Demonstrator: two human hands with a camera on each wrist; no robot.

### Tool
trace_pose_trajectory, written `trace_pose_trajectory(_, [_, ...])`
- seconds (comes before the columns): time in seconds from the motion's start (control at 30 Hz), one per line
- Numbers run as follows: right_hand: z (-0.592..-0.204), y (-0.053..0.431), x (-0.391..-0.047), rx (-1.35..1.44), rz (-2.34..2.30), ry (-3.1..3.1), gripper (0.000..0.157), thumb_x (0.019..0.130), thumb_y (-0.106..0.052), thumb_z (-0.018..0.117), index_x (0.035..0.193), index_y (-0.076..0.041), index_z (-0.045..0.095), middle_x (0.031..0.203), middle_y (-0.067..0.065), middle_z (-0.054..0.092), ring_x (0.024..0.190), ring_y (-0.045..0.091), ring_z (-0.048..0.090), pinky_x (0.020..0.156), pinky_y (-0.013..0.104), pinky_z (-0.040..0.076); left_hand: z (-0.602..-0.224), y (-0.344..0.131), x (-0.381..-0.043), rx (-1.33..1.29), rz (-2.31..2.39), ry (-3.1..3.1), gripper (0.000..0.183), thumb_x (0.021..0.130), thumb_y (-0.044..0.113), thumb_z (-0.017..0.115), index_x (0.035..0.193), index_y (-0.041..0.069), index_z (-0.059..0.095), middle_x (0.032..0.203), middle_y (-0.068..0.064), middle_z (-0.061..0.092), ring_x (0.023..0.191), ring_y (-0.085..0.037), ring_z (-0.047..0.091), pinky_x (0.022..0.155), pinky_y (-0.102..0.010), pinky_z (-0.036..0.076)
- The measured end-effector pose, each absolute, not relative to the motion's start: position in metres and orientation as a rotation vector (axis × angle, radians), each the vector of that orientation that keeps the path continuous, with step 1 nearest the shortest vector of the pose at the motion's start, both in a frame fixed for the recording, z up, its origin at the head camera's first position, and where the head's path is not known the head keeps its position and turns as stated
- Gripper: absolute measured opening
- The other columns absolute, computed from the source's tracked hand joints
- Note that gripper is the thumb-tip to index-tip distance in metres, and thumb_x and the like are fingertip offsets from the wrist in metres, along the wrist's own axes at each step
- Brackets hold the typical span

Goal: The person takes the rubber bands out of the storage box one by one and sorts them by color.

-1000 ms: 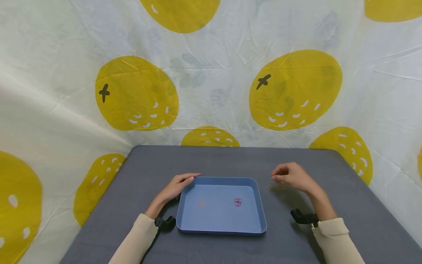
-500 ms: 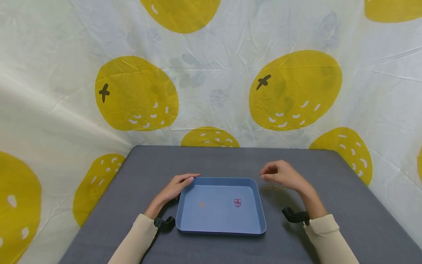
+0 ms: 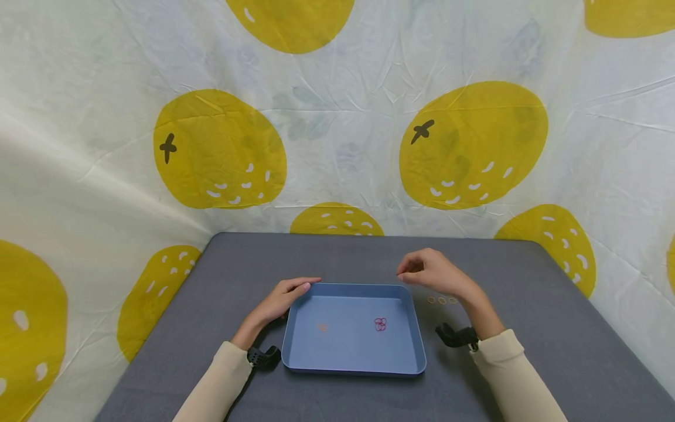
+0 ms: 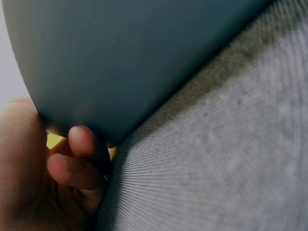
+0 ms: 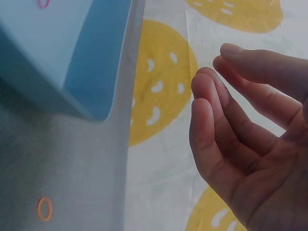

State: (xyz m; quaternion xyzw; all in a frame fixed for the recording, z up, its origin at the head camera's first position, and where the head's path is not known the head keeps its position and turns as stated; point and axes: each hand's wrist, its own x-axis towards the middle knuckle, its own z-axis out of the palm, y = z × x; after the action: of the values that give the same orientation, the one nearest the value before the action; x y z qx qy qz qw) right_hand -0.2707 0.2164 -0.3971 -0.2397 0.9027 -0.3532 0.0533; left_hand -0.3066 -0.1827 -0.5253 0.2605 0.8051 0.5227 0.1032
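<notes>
A blue tray (image 3: 353,351) lies on the grey table. My left hand (image 3: 282,300) holds its far left corner, thumb along the rim; in the left wrist view curled fingers (image 4: 79,171) touch the tray's outer side. My right hand (image 3: 435,272) hovers just beyond the far right corner, fingers loosely bent, thumb and index tips close together. In the right wrist view nothing shows between those fingertips (image 5: 202,86). Inside the tray are several red rubber bands (image 3: 380,324) at the right and a small orange rubber band cluster (image 3: 323,327) at the left.
Three orange rubber bands (image 3: 442,300) lie in a row on the table, right of the tray. A white curtain (image 3: 343,146) with yellow fruit shapes hangs behind the table's far edge. Black wrist cameras (image 3: 456,335) sit on both wrists.
My right hand has moved left and slightly away from me, from above the three orange rubber bands to the tray's far right corner. The left hand and tray stay in place.
</notes>
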Motion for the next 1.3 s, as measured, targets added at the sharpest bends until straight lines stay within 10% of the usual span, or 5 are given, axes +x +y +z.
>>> trace_pose_trajectory(0.77, [-0.402, 0.137, -0.288, -0.99, -0.983, 2.568, 0.006, 0.095, -0.013, 0.074, 0.095, -0.01, 0.079, 0.09, 0.003, 0.078, 0.08, 0.016, 0.072, 0.072, 0.026, 0.056, -0.526, -0.184, -0.304, 0.73, 1.538, 2.383, 0.042, 0.111, 0.037, 0.049, 0.148, 0.022, 0.06, 0.151, -0.003, 0.059, 0.138, -0.024, 0.057, 0.112, -0.048, 0.046])
trace_pose_trajectory(1.03, [-0.417, 0.104, -0.294, -1.057, -0.918, 2.514, 0.009, 0.092, -0.01, 0.076, 0.098, -0.003, 0.079, 0.089, 0.0, 0.077, 0.076, 0.005, 0.067, 0.073, 0.024, 0.057, -0.526, -0.184, -0.308, 0.698, 1.544, 2.369, 0.04, 0.111, 0.036, 0.048, 0.146, 0.023, 0.061, 0.145, -0.01, 0.063, 0.062, -0.013, 0.056, 0.056, -0.027, 0.046])
trace_pose_trajectory(1.3, [-0.434, 0.073, -0.292, -1.073, -0.863, 2.433, 0.006, 0.091, -0.005, 0.078, 0.096, -0.003, 0.079, 0.087, 0.0, 0.077, 0.075, 0.004, 0.066, 0.07, 0.023, 0.056, -0.524, -0.184, -0.309, 0.725, 1.528, 2.376, 0.04, 0.111, 0.037, 0.047, 0.147, 0.024, 0.06, 0.148, -0.01, 0.06, 0.057, -0.01, 0.052, 0.057, -0.027, 0.046])
